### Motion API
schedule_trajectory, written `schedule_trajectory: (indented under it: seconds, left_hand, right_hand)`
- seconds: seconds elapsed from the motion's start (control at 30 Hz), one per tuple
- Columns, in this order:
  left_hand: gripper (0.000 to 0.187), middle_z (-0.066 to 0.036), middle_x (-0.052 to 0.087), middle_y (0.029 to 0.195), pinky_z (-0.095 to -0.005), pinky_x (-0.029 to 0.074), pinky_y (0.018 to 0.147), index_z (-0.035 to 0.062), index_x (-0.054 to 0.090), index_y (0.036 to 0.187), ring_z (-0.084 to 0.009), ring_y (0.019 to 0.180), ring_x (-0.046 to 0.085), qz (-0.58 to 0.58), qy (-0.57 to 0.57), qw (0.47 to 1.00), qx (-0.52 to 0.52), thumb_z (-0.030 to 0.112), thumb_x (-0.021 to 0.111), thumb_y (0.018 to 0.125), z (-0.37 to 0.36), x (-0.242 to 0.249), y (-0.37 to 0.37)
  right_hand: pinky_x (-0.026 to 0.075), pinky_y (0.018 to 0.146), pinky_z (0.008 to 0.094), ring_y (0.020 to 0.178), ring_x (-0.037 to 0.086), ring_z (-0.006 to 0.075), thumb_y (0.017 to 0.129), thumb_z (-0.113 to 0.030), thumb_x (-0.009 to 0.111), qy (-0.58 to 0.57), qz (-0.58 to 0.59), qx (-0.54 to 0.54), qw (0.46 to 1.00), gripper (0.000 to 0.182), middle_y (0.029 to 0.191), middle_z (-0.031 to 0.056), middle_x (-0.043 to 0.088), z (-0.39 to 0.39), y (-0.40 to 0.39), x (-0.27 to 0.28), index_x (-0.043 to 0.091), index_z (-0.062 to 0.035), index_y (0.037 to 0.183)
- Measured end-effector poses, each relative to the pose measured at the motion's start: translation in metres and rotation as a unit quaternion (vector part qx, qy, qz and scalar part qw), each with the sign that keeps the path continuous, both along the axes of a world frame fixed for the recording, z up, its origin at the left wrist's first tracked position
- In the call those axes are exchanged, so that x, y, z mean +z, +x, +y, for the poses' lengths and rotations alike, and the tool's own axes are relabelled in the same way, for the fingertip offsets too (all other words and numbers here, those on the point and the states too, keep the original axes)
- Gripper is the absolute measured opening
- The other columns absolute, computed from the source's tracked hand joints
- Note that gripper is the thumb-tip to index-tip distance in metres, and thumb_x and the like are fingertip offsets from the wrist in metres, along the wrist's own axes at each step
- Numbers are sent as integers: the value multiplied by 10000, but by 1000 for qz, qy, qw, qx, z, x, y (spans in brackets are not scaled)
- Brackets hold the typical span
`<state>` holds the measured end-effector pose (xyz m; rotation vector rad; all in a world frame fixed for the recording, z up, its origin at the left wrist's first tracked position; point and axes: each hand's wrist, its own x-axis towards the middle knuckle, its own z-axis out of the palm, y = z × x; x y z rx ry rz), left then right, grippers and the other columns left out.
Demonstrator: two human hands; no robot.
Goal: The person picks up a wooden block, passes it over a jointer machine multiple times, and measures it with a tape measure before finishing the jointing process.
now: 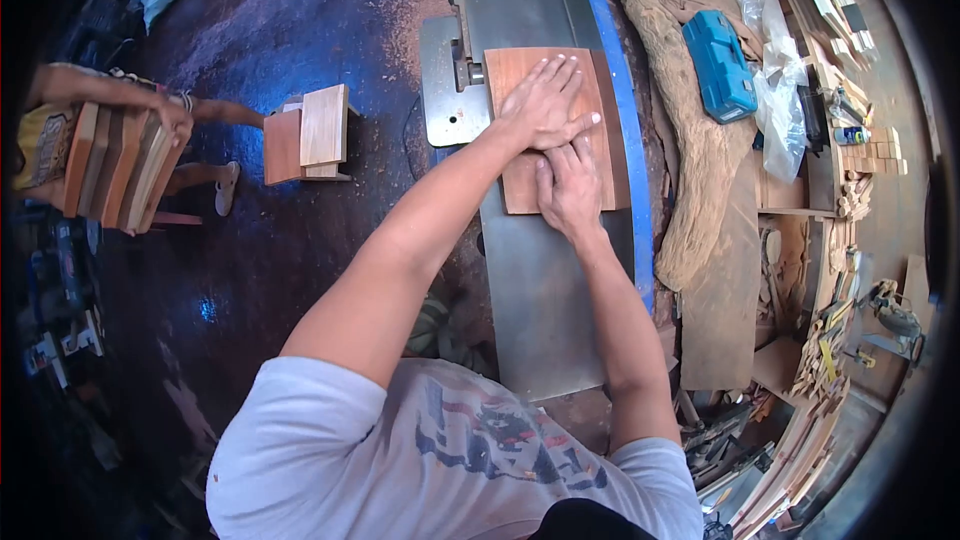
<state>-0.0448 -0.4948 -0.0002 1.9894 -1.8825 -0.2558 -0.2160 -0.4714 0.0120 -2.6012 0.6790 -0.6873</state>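
A reddish-brown wooden board [520, 75] lies flat on the long grey metal bed of a jointer [535, 290], against its blue fence [625, 140]. My left hand [545, 100] presses palm-down on the board's middle, fingers spread toward the far end. My right hand [570, 185] presses flat on the board's near end, just behind the left hand and touching its thumb. Neither hand grips anything.
Another person [130, 130] at the left holds a stack of boards [115, 165]. A small wooden stool with boards [310, 135] stands on the dark floor. Right of the fence lie a rough log [690, 150], a blue tool case [720, 65], plastic bags and wood offcuts.
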Motion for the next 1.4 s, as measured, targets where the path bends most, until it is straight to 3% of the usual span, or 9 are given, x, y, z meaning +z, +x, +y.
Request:
schedule_trajectory:
  seconds: [0.1,0.33,0.6,0.9,1.03,1.13,1.4]
  left_hand:
    - [975,-240,271,1722,-477,116,1342,-66,342,1615,-369,1622,197,-23,-5,1000,-7,717,340,1035,1,3,-1]
    - [960,-253,240,1727,-489,112,1342,-60,339,1618,-383,1626,173,-9,19,1000,-22,709,332,1043,32,11,-33]
    - [945,-250,269,1719,-484,113,1341,-73,337,1615,-374,1622,195,-4,-5,1000,-16,686,336,1052,-2,0,5]
    - [888,-211,295,1720,-474,138,1340,-13,389,1614,-355,1619,216,-31,1,1000,-5,680,315,1065,-26,0,29]
    - [872,-202,313,1715,-480,171,1334,6,418,1605,-356,1612,236,-18,-11,1000,4,684,321,1065,-42,-5,46]
    - [854,-178,340,1708,-480,189,1329,30,462,1587,-348,1606,257,-11,-25,1000,13,690,325,1062,-51,-9,58]
    - [810,-167,368,1697,-481,209,1322,68,540,1543,-342,1597,284,-15,-45,999,8,684,314,1068,-87,-17,98]
  right_hand:
    - [389,1160,616,1264,538,488,929,-118,638,13,14,5,1000,297,1250,243,637,6,-3,8,674,4,1198]
    - [398,1134,620,1226,555,494,926,-108,628,-21,18,5,1000,310,1211,255,661,29,-33,5,675,14,1207]
    - [449,1072,577,1174,574,464,885,-27,637,-30,-37,18,999,231,1155,213,679,-6,6,1,697,16,1104]
    - [464,995,547,1148,575,423,874,-32,646,-77,-51,0,996,176,1106,170,676,-28,30,-11,697,-18,1041]
    - [454,1021,544,1190,566,421,875,-45,647,-80,-28,-2,996,215,1145,183,666,-41,43,-15,687,-17,1084]
    - [426,1108,604,1241,549,434,870,-95,656,-74,-32,0,997,162,1136,193,649,-51,56,-19,661,-15,1011]
    - [415,1078,572,1245,549,424,921,-126,630,-94,-10,-7,995,202,1174,195,643,-79,91,-18,645,-11,1087]
